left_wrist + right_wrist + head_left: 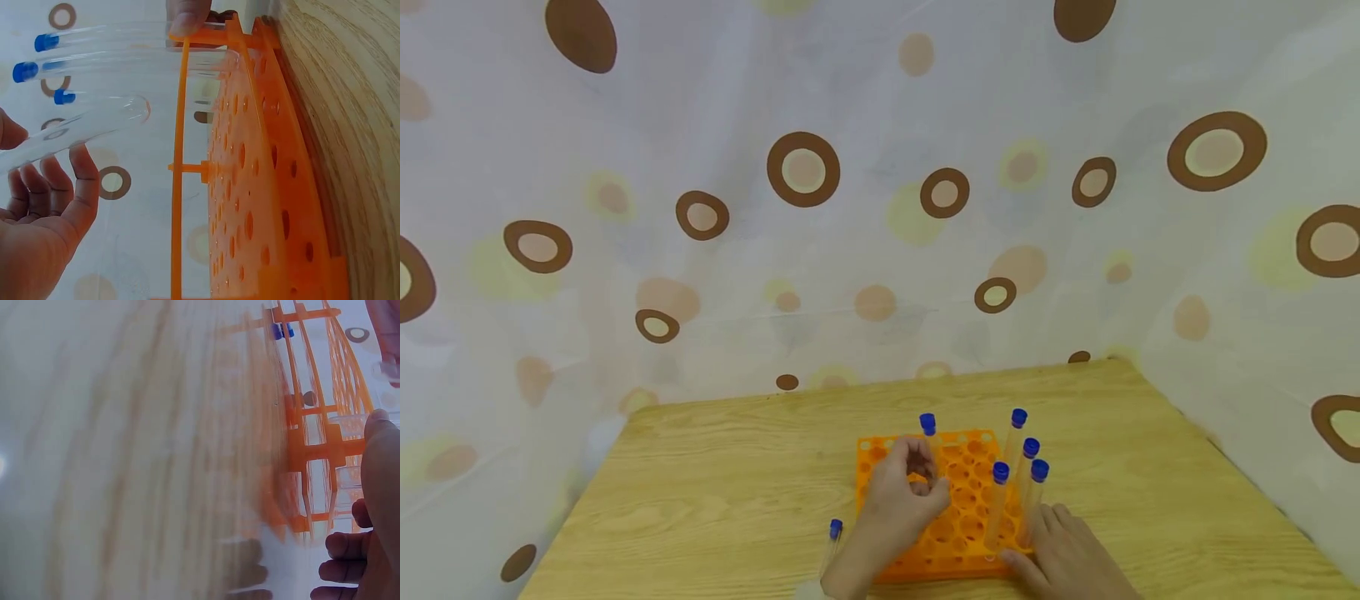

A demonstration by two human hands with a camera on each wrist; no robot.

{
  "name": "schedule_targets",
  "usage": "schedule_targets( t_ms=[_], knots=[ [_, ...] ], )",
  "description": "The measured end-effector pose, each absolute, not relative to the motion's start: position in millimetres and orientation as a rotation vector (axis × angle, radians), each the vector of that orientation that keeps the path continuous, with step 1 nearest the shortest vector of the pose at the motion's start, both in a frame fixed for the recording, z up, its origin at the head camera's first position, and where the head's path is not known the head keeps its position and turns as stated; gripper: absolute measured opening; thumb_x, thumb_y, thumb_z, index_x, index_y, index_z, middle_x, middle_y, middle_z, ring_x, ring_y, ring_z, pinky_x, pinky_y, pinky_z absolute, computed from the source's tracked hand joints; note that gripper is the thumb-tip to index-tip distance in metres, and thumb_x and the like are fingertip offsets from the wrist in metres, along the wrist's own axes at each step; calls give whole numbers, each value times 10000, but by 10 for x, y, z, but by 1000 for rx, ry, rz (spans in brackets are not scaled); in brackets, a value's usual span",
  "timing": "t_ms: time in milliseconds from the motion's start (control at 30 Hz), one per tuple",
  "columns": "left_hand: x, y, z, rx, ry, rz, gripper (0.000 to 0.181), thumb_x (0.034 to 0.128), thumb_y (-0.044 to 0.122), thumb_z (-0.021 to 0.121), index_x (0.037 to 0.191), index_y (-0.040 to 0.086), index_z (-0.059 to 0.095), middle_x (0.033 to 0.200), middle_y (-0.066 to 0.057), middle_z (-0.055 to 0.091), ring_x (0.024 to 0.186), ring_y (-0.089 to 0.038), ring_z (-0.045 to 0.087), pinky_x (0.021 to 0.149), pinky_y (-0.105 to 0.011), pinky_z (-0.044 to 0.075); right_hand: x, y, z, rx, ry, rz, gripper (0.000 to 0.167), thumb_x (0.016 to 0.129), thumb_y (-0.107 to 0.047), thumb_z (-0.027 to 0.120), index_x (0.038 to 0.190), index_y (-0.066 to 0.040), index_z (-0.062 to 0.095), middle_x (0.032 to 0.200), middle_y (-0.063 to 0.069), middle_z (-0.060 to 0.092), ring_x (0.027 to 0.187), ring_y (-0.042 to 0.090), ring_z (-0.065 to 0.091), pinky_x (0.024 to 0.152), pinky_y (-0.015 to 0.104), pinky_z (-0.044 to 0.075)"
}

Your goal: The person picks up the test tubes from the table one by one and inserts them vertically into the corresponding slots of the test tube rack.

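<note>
My left hand (898, 508) pinches a clear test tube (94, 128) between thumb and fingers, above the orange test tube rack (943, 529). Its blue cap (928, 422) shows past the fingers in the head view; in the left wrist view the tube tilts, its rounded end apart from the rack. At the rack's near right corner, my right hand (1071, 554) grips the edge, with the thumb (378, 425) on top and the other fingers along the side. Several blue-capped test tubes (997, 508) stand in holes beside this hand.
Another blue-capped tube (833, 542) is at the left of the rack, partly hidden by my left forearm. The wooden table (715, 492) extends around the rack. A patterned curtain (850, 250) hangs behind the table and along its sides.
</note>
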State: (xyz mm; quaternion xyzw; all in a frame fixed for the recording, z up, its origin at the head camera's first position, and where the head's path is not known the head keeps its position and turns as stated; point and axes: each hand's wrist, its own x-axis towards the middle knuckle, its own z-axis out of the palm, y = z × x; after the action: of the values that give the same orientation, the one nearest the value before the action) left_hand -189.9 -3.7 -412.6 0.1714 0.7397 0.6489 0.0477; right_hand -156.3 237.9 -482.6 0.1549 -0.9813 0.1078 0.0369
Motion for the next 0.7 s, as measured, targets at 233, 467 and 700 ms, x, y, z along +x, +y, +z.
schedule_targets(
  t_ms=[233, 467, 700],
  knots=[
    [-1966, 145, -4118, 587, 2336, 1989, 248, 890, 40, 646, 1074, 73, 484, 975, -58, 525, 861, -128, 518, 645, -190, 466, -1558, 2360, -4812, 460, -3044, 326, 508, 954, -625, 495, 914, -118, 486, 765, -24, 356, 715, 148, 323, 664, 298, 277],
    [-2030, 268, -4171, 601, 2359, 2013, 270, 901, 44, 674, 1109, 56, 504, 1016, -72, 550, 887, -89, 545, 703, -181, 510, -1562, 2362, -4826, 481, -3019, 322, 489, 957, -608, 505, 925, -120, 503, 772, -41, 374, 721, 134, 331, 667, 295, 296],
    [-2057, 361, -4211, 719, 2417, 1962, 258, 917, 40, 670, 1111, 104, 512, 1012, -15, 553, 884, -43, 541, 733, -186, 520, -1559, 2385, -4857, 519, -2951, 277, 461, 959, -577, 529, 927, -119, 504, 765, -58, 354, 704, 107, 310, 652, 263, 280]
  ],
)
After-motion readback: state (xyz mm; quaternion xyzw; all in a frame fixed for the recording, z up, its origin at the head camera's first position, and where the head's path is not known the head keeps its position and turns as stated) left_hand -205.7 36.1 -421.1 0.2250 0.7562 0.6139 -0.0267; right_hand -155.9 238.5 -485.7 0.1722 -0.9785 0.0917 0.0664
